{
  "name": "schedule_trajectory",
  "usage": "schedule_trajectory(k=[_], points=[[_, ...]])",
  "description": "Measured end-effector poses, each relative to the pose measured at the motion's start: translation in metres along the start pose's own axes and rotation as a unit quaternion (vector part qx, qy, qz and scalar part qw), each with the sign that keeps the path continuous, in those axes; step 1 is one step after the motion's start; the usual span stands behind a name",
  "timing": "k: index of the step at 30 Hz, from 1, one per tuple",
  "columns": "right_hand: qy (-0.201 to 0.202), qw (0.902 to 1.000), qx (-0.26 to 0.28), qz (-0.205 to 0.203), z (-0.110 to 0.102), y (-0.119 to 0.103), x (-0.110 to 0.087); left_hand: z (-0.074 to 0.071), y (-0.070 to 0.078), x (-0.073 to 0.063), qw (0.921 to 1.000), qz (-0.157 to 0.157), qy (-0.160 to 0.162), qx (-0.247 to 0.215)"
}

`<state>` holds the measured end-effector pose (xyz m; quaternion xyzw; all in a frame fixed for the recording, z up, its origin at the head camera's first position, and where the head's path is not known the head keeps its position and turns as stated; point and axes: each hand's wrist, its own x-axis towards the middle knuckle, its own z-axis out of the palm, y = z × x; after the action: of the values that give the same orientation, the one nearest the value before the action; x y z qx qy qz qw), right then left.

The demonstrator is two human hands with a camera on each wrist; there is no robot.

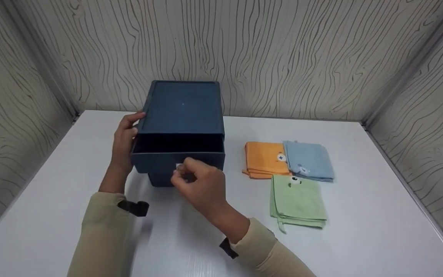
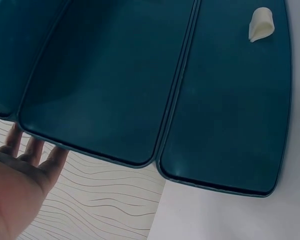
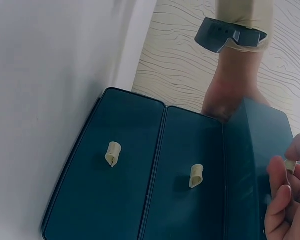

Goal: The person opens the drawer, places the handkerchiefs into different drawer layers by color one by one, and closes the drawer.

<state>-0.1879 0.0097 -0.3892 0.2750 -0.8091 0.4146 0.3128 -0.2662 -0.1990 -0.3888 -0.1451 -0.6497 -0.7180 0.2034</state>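
Observation:
A dark blue drawer unit (image 1: 183, 107) stands on the white table, its top drawer (image 1: 156, 161) pulled partly out and dark inside. My right hand (image 1: 202, 184) is at the front of that drawer, thumb and fingers pinching its small pale pull tab (image 3: 290, 166). Against the unit's left side rests my left hand (image 1: 123, 140); its fingers (image 2: 32, 149) lie fairly straight along the edge in the left wrist view. Two lower drawers are closed, each with a cream pull tab; the middle drawer's tab (image 3: 196, 176) and the bottom one's tab (image 3: 112, 154) show in the right wrist view.
To the right of the unit lie three folded cloths: an orange cloth (image 1: 265, 159), a light blue cloth (image 1: 310, 161) and a green cloth (image 1: 300, 202). A wood-grain patterned wall (image 1: 244, 57) rises behind the white table (image 1: 360, 231), with side panels left and right.

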Motion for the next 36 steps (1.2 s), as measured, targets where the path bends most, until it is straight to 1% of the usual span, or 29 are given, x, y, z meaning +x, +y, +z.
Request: schedule_trajectory(k=[4, 9, 13, 17, 20, 22, 24, 28, 30, 32, 36], points=[[0.0, 0.9999, -0.005, -0.014, -0.002, -0.002, -0.004, -0.001, -0.001, 0.0, 0.9998, 0.013, -0.007, -0.013], [-0.007, 0.9997, -0.013, -0.019, -0.006, -0.006, -0.008, -0.001, -0.002, 0.0, 0.9988, 0.024, -0.019, -0.039], [-0.011, 0.9995, -0.015, -0.025, -0.007, -0.009, -0.009, -0.001, 0.0, 0.003, 0.9973, 0.038, -0.026, -0.058], [-0.014, 0.9994, -0.012, -0.03, -0.009, -0.011, -0.011, -0.001, 0.0, 0.006, 0.9946, 0.056, -0.048, -0.073], [-0.019, 0.9994, -0.006, -0.027, -0.01, -0.013, -0.013, -0.003, -0.001, 0.007, 0.9931, 0.081, -0.062, -0.059], [-0.023, 0.9994, -0.002, -0.026, -0.012, -0.015, -0.015, -0.004, -0.003, 0.007, 0.9929, 0.092, -0.062, -0.042], [-0.027, 0.9994, 0.0, -0.023, -0.013, -0.016, -0.016, -0.004, -0.004, 0.007, 0.9925, 0.1, -0.061, -0.035], [-0.035, 0.9993, 0.002, -0.017, -0.015, -0.018, -0.018, -0.005, -0.005, 0.008, 0.9934, 0.094, -0.054, -0.037], [-0.036, 0.9992, 0.002, -0.013, -0.016, -0.018, -0.019, -0.005, -0.005, 0.007, 0.9937, 0.088, -0.056, -0.041], [-0.037, 0.9992, 0.003, -0.012, -0.017, -0.018, -0.02, -0.005, -0.004, 0.007, 0.9944, 0.079, -0.06, -0.035], [-0.036, 0.9993, 0.005, -0.012, -0.018, -0.019, -0.021, -0.005, -0.002, 0.006, 0.996, 0.046, -0.065, -0.04]])
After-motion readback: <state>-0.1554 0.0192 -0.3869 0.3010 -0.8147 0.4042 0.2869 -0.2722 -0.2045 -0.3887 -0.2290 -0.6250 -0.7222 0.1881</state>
